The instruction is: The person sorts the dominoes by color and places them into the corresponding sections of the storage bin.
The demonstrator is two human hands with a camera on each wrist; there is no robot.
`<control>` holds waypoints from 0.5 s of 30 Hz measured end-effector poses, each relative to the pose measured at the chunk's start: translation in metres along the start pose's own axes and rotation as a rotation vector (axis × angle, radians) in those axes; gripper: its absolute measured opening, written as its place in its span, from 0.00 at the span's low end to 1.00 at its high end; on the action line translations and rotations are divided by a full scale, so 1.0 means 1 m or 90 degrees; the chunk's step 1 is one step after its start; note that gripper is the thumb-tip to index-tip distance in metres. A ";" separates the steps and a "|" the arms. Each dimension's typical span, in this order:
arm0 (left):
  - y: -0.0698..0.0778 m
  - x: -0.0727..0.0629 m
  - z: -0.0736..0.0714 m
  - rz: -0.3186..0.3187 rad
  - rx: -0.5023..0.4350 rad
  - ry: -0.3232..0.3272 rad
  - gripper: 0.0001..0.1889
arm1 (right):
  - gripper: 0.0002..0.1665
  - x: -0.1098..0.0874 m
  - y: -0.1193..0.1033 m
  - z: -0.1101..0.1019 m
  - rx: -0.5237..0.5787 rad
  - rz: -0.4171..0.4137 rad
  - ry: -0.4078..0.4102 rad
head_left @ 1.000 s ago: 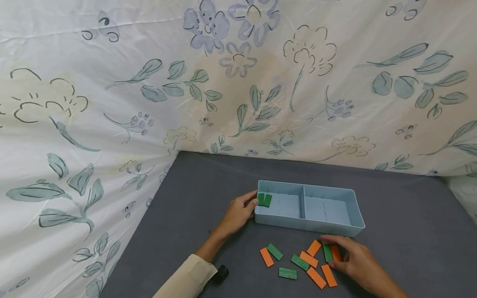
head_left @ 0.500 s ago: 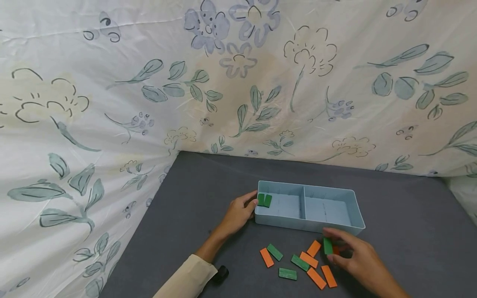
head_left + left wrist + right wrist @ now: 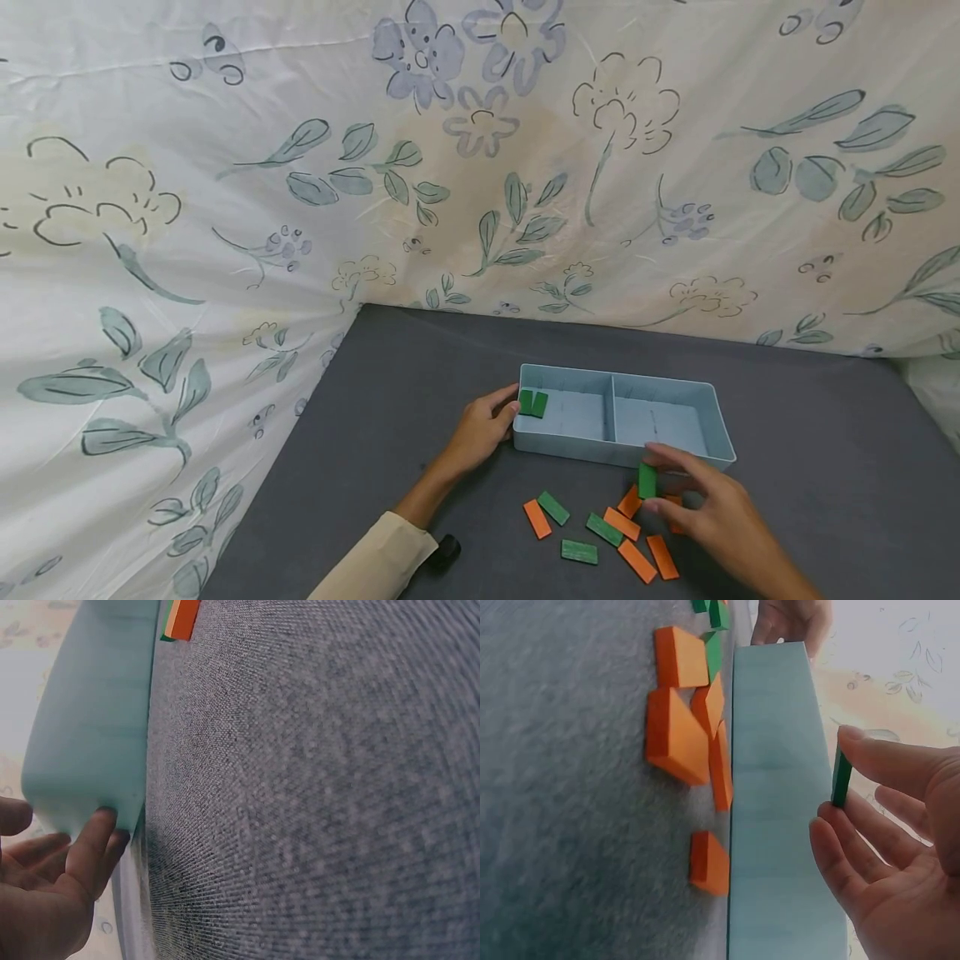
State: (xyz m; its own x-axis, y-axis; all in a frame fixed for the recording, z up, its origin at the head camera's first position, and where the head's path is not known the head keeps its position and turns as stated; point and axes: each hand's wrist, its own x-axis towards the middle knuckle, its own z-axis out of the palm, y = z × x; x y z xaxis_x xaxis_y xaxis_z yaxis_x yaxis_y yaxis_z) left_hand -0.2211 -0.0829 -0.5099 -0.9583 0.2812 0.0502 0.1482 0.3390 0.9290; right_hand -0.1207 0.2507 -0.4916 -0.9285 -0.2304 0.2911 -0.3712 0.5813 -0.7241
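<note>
My right hand pinches a small green block by its ends between thumb and fingertips, in front of a pale blue two-compartment box. The right wrist view shows the same block held up off the table, beside the long wall of the box. At the other end, my left hand rests against the box's short left wall. In the left wrist view the fingers of that hand touch the wall, fairly straight. Two green blocks lie in the left compartment, near its left end.
Several orange blocks and green blocks lie scattered on the dark grey table before the box. One orange block is partly hidden by my right hand. A floral cloth hangs behind the table.
My right hand has picked the green block up from beside an orange one and carried it up and slightly left toward the box. The left hand and the box stay still.
</note>
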 end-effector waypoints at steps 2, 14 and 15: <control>0.000 0.000 0.000 -0.002 -0.001 -0.001 0.26 | 0.48 0.002 -0.002 0.001 -0.006 -0.016 0.009; 0.000 0.000 0.001 -0.010 0.007 0.002 0.26 | 0.45 0.017 -0.010 0.012 -0.013 -0.025 0.053; 0.000 0.000 0.000 -0.011 0.008 0.002 0.26 | 0.45 0.018 -0.010 0.013 -0.015 -0.023 0.053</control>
State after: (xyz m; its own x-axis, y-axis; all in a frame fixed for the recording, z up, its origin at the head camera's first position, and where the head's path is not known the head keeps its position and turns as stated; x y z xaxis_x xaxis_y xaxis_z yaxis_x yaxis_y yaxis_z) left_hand -0.2207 -0.0825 -0.5097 -0.9617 0.2717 0.0359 0.1346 0.3544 0.9253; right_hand -0.1340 0.2305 -0.4865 -0.9105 -0.1863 0.3691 -0.4038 0.5924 -0.6972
